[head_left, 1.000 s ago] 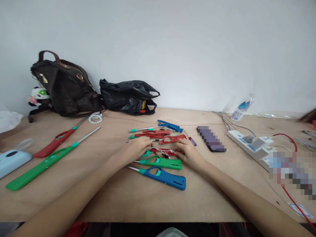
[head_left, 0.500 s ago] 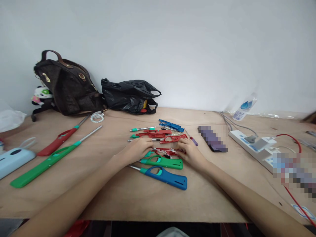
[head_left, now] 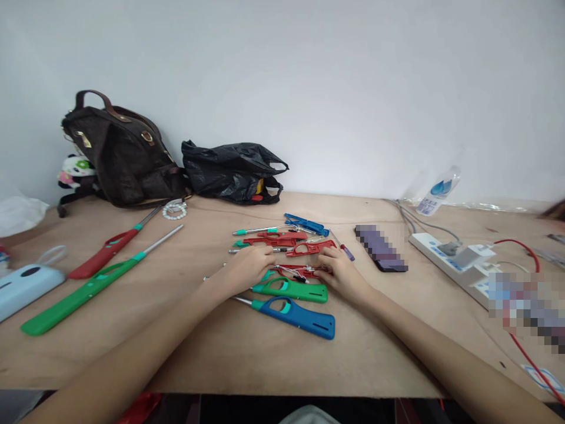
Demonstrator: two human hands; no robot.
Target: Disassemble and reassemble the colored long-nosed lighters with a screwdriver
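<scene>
Between my hands lies an opened red lighter body (head_left: 311, 271), with thin white wires and a small dark part showing inside. My left hand (head_left: 251, 268) is closed round its left end, fingers pressed together. The right end is pinched by my right hand (head_left: 342, 272). Just in front are a green lighter (head_left: 304, 291) and a blue lighter (head_left: 304, 318), both whole. Behind my hands are red shell pieces (head_left: 304, 248), a metal tube with a green collar (head_left: 253, 231), a blue shell (head_left: 304, 223) and a screwdriver with a purple handle (head_left: 347, 253).
To the left lie a red lighter (head_left: 103, 253), a green lighter (head_left: 83, 294), a light-blue device (head_left: 37, 285) and a bead bracelet (head_left: 174, 210). A dark backpack (head_left: 128, 159) and black plastic bag (head_left: 229, 171) stand behind. At right are a phone (head_left: 380, 250), power strip (head_left: 445, 259) and bottle (head_left: 439, 189).
</scene>
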